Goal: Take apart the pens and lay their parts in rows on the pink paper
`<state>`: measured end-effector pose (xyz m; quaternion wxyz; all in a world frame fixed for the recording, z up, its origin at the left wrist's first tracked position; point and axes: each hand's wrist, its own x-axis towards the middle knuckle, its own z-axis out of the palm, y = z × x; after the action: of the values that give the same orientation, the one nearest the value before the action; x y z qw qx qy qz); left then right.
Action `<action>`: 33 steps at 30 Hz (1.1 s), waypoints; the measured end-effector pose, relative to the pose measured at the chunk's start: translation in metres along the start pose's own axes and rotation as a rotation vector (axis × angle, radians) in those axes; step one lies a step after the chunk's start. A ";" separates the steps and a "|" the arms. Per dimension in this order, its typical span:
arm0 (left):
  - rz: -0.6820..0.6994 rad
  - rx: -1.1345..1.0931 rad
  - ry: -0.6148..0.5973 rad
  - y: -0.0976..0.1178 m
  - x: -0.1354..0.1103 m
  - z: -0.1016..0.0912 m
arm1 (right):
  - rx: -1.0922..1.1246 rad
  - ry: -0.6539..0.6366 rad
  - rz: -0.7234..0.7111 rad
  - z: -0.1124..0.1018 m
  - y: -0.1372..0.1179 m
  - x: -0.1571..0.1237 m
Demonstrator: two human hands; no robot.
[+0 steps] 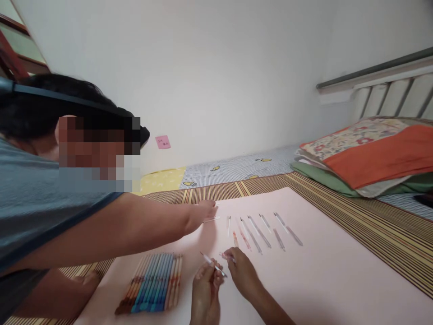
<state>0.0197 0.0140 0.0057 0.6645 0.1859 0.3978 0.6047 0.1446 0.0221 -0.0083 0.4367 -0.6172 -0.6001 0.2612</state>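
Observation:
My left hand [205, 289] is pinched on a thin pen refill [212, 264] that sticks up to the left. My right hand [242, 271] is pinched on a small pinkish pen piece [226, 257] just beside that refill. Both hands hover low over a pale pink sheet [338, 271]. Ahead of them lie several taken-apart pen pieces [260, 230] in a row. A tight row of coloured pens [154, 282] lies to the left of my left hand.
Another person in a blue shirt leans in from the left, their hand [200, 214] reaching to a clear piece at the row's left end. Folded quilts and a pillow [365, 153] lie at the right on a striped mat [389, 225]. A white wall stands behind.

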 end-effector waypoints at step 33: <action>0.121 0.700 -0.285 0.126 0.071 -0.026 | 0.281 -0.158 0.012 0.022 -0.023 0.006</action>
<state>-0.0859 0.1008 0.0603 0.5724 0.5070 0.4723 0.4385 0.1155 0.0301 0.0016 0.4687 -0.5313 -0.5863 0.3928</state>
